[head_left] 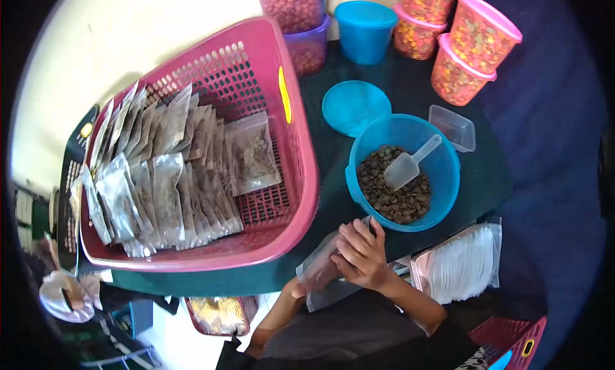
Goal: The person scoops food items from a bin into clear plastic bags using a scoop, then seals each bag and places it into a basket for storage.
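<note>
Two bare hands, one bag, and I had it all in my head view! Right hand first: fingers drawn together and bent over the far end of a clear bag, a narrow hold with no wide gap. The left hand had the near end, thumb at the edge; the rest was tucked behind the plastic, so I could not tell how those fingers sat. The bag lay slantwise between them, long axis running from near left to far right, and it looked flat to me.

Just beyond the right hand, a touch to its right, stood the blue tub, and that was the relation that counted: right hand nearer, left hand farther off. Dark brown pieces covered its floor, and on them lay a scoop, handle slanting up and rightward, away from both hands!

Farther out, a bundle of bags sat right of the right wrist; a blue lid and a clear tray flanked the tub's far side on the desk. Leftward, a pink basket carried rows of filled packets. Lidded tubs stood at the far side.
</note>
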The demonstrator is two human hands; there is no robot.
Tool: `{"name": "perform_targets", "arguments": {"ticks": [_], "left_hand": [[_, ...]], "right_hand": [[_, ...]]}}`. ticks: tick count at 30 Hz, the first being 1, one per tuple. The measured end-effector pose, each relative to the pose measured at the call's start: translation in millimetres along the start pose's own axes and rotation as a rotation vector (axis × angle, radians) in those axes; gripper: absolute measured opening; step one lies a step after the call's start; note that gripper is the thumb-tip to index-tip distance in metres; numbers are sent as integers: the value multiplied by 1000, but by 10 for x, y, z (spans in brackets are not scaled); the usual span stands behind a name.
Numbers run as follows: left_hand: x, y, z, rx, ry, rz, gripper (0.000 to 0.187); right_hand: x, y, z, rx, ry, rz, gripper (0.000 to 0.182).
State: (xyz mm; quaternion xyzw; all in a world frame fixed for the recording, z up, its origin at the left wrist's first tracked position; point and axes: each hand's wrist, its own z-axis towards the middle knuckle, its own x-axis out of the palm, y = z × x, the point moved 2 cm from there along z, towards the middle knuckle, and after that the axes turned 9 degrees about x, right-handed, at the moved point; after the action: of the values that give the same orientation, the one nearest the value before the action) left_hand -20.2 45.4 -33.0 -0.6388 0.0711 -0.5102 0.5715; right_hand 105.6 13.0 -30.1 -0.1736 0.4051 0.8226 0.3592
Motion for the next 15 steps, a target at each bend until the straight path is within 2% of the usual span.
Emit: {"name": "perform_targets", "arguments": {"ticks": [5, 7, 8, 10, 11, 12, 14, 15], "left_hand": [[181, 111, -50, 109, -99, 84, 133], [249, 137, -76, 155, -128, 121, 133], [283, 158, -87, 181, -140, 136, 133], [353, 202, -117, 237, -165, 163, 133], [398, 162, -163, 170, -212, 410, 129], [385, 129, -214, 184, -244, 413, 129], [357, 46, -298, 232, -227, 783, 122], [371, 36, -360, 242, -413, 579, 114]], "right_hand": [[-23, -153, 59, -117, 90, 134, 29], [-65, -150, 67, -192, -135, 238, 24], [-81, -162, 60, -205, -119, 263, 24], [-128, -187, 53, -181, 0, 366, 27], [-172, -204, 152, -172, 188, 466, 27], [-182, -208, 180, -187, 212, 485, 27], [-172, -210, 237, -190, 391, 580, 26], [-201, -184, 298, -218, 415, 588, 24]]}}
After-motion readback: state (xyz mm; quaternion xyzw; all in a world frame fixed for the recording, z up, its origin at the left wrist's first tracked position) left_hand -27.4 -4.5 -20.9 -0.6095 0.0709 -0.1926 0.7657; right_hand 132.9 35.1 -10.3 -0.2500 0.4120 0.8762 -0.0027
